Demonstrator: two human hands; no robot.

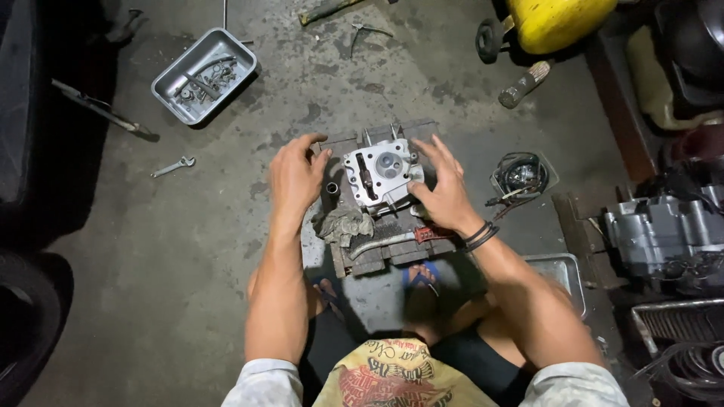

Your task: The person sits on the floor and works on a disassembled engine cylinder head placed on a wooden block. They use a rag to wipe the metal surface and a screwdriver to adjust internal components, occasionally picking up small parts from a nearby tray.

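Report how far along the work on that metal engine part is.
Done: the cylinder head is off any engine, on a wooden board; loose small parts sit in the tray. In hand: the left hand and right hand flank it, the right touching. Left: its openings look bare, nothing refitted.

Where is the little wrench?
In the head view, the small wrench lies on the concrete floor to the person's left, below the metal tray of parts and left of the left hand.
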